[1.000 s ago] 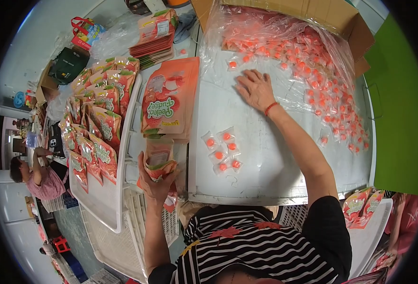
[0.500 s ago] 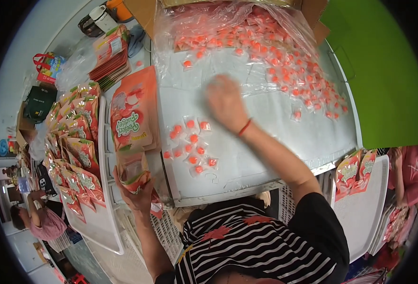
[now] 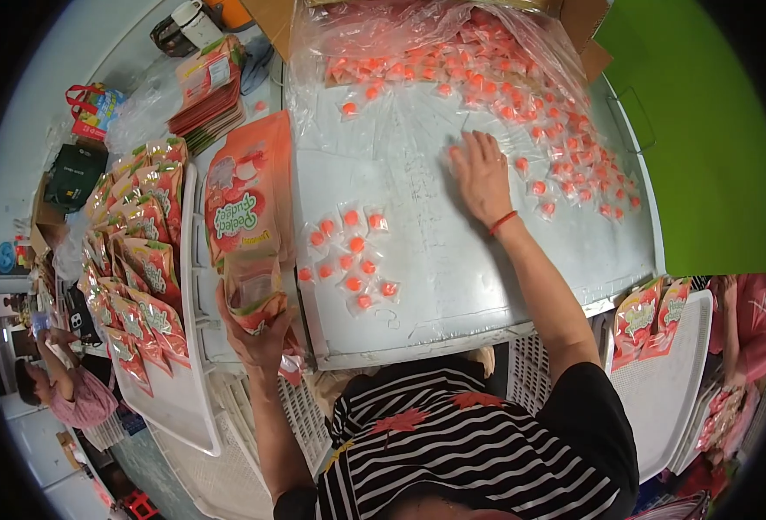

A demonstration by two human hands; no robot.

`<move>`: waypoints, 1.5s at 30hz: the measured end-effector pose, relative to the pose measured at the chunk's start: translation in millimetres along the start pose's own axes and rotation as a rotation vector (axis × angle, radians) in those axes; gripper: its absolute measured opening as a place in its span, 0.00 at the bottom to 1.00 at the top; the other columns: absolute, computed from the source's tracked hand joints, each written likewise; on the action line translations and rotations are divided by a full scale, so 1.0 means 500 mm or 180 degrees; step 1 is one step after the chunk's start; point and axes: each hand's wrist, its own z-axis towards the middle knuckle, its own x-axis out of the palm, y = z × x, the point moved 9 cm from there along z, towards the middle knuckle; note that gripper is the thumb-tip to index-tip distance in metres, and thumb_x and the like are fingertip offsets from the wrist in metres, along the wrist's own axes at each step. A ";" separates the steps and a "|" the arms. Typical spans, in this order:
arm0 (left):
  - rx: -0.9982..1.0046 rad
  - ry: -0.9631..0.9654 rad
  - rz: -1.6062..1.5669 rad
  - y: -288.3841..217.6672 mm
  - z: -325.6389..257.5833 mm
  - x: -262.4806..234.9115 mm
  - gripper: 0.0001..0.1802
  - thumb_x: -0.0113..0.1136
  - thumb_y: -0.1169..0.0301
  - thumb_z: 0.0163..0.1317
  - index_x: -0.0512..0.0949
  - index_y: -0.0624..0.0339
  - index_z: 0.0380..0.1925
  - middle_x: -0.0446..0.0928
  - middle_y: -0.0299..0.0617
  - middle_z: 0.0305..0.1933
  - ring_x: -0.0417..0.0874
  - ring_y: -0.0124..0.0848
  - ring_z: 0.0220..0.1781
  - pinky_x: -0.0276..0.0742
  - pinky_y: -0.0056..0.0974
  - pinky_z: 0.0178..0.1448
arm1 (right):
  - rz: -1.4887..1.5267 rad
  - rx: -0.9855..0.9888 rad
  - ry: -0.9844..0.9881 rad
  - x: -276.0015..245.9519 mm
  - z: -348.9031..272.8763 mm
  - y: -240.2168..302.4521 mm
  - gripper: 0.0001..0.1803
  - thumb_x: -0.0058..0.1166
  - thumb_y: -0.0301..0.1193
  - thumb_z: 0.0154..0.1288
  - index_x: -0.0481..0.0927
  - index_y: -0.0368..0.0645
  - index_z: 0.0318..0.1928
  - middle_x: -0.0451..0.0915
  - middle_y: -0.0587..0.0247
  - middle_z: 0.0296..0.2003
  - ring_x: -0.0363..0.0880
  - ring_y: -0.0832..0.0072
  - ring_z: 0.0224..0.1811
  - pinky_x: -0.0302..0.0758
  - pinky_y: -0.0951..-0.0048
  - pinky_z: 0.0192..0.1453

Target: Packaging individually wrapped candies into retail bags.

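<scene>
Head view: person in a striped shirt at a plastic-covered table.
Left hand: low at the table's near left edge, fingers closed round an open pouch, its mouth upward.
Right hand: flat on the table, palm down, fingers spread wide, holding nothing, just beside the edge of the candy heap.
Candy cluster: loose wrapped orange sweets lying between the two hands, apart from both.
Flat pouches: stacked just beyond the held pouch.
Filled pouches: in rows on a white tray at left.
</scene>
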 end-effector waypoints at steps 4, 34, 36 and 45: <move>-0.0278 -0.0076 -0.0024 0.050 -0.026 -0.029 0.54 0.74 0.76 0.35 0.54 0.62 0.65 0.69 0.52 0.57 0.73 0.42 0.55 0.68 0.41 0.60 | 0.3839 0.2425 0.0300 0.002 0.006 -0.126 0.20 0.38 0.38 0.71 0.69 0.39 0.56 0.72 0.54 0.53 0.70 0.63 0.56 0.66 0.65 0.62; 0.0354 -0.0045 0.0031 -0.035 -0.039 0.047 0.54 0.82 0.65 0.31 0.60 0.70 0.60 0.70 0.53 0.55 0.74 0.41 0.54 0.71 0.43 0.58 | 0.0449 -0.1713 0.0456 0.012 -0.046 0.195 0.12 0.59 0.36 0.55 0.78 0.49 0.39 0.75 0.63 0.43 0.72 0.62 0.48 0.71 0.62 0.48; 0.0676 0.0196 0.0333 -0.106 -0.016 0.082 0.59 0.81 0.70 0.30 0.55 0.65 0.64 0.66 0.51 0.60 0.70 0.41 0.60 0.67 0.42 0.61 | 0.0336 -0.1386 0.0650 0.013 -0.039 0.171 0.09 0.59 0.33 0.56 0.78 0.46 0.37 0.77 0.63 0.36 0.77 0.65 0.39 0.75 0.67 0.37; 0.0818 0.0106 0.0544 -0.112 -0.022 0.084 0.58 0.81 0.58 0.29 0.59 0.65 0.60 0.66 0.51 0.58 0.70 0.49 0.54 0.68 0.48 0.57 | 0.1709 -0.0291 0.1130 0.020 -0.021 0.130 0.14 0.48 0.39 0.65 0.78 0.45 0.43 0.79 0.60 0.36 0.78 0.66 0.39 0.75 0.69 0.42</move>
